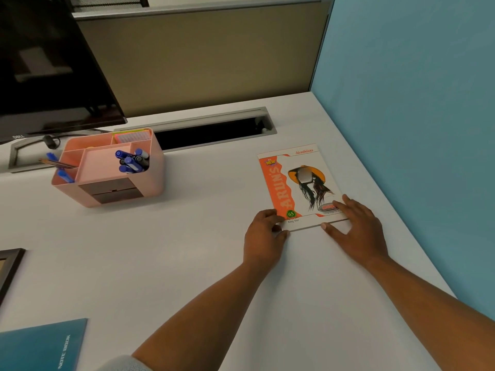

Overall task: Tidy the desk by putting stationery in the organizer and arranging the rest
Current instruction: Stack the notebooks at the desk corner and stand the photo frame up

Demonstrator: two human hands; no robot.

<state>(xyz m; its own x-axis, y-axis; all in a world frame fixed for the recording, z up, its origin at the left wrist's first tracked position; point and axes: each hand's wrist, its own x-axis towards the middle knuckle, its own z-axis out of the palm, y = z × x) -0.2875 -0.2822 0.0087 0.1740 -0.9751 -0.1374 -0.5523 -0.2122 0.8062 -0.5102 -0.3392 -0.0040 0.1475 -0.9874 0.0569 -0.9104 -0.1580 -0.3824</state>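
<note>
Fingertips first: the left hand (263,232) has its fingers curled onto the near left corner of the notebook (300,183), thumb tucked against the near edge, so it looks pinched on that corner. The right hand (357,223) lies flatter, fingers spread a bit over the near right corner and thumb pressed along the near edge. Whether it's really gripping or just resting there, I can't tell. Both forearms come in from about 6 o'clock, and a bit of pale sleeve shows on the left one.

That notebook is the orange and white one with "ARUN'S" down the spine side and a drawing of a long-haired figure in a hat. It lies flat on the white desk (187,250), out around 3 o'clock, near the blue wall (415,103).

Over at 10 o'clock sits the pink organizer (150,178), with two dark drawers in front. Blue pens (131,160) stand bunched in its round right-hand cup, another blue pen or two and some pencils poke out of the left slots, and sticky notes (132,135) sit in a back compartment. Behind it is a dark monitor (48,70) on its stand.

A teal book (40,346) marked "NOTE BOOK" lies at 7 o'clock, and the corner of a dark picture frame (9,269) peeks in at 9.
</note>
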